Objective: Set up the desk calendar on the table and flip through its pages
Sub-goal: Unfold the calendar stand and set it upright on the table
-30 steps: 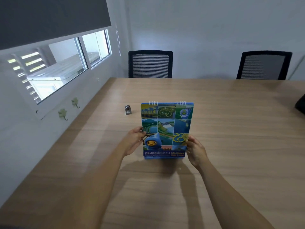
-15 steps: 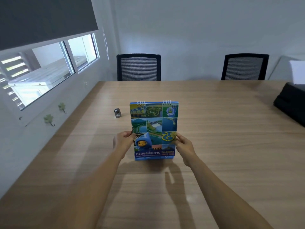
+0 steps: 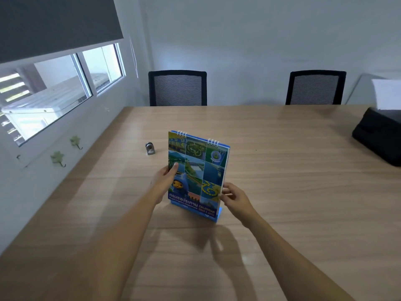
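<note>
A spiral-bound desk calendar [image 3: 200, 168] with a blue and green photo cover and a blue cartoon figure stands upright on the wooden table [image 3: 282, 192], turned slightly so its right edge points away. Its blue base shows at the bottom right corner. My left hand [image 3: 163, 181] grips the calendar's left edge, thumb on the cover. My right hand [image 3: 235, 199] pinches the lower right edge of the cover pages.
A small grey metal object [image 3: 149, 148] sits on the table left of the calendar. A black bag [image 3: 379, 135] lies at the right edge. Two black mesh chairs [image 3: 177, 88] [image 3: 315, 88] stand behind the far edge. A window and wall hooks [image 3: 57, 158] line the left wall.
The calendar has turned a little clockwise and its blue base now shows at the bottom right. My left hand has slid higher on the left edge; the camera view has shifted slightly.
</note>
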Motion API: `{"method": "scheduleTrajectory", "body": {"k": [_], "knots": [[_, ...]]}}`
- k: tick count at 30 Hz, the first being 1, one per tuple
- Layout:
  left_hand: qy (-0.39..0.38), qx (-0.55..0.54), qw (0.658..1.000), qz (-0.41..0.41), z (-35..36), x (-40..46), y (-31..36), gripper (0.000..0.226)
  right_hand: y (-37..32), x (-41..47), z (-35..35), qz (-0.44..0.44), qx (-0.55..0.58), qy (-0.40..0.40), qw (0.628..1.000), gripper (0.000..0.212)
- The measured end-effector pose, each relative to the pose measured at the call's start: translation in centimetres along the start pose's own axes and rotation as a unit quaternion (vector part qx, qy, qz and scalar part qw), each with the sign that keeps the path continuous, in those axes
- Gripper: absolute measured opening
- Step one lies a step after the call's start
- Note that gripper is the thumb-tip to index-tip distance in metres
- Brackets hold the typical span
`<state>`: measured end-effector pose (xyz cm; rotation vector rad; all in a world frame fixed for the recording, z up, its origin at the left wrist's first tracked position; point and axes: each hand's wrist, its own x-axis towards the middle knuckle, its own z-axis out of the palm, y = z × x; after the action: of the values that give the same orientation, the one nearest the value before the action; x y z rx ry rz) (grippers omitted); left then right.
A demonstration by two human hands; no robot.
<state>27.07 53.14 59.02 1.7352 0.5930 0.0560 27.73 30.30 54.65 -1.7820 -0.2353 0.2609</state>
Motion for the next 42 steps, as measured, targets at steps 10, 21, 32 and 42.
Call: {"method": "scheduleTrajectory", "body": {"k": [10, 21, 32, 42], "knots": [[0.03, -0.028, 0.999, -0.029, -1.1, 0.4, 1.0, 0.075, -1.1, -1.1, 3.6, -0.009, -0.003, -0.117, 0.993, 0.033], [-0.133, 0.073, 0.988, 0.005, -6.8, -3.6, 1.1, 0.05, -3.6, 0.0, 6.9, -0.04, -0.101, -0.206, 0.972, 0.074], [-0.156, 0.248, 0.953, 0.083, -7.8, -4.1, 0.1, 0.123, -4.4, 0.9, 7.3, -0.056, -0.199, -0.28, 0.937, 0.084], [-0.091, 0.295, 0.933, 0.183, -6.3, -4.2, 0.8, 0.095, -4.4, 1.7, 6.5, -0.088, -0.273, -0.25, 0.925, 0.084]]}}
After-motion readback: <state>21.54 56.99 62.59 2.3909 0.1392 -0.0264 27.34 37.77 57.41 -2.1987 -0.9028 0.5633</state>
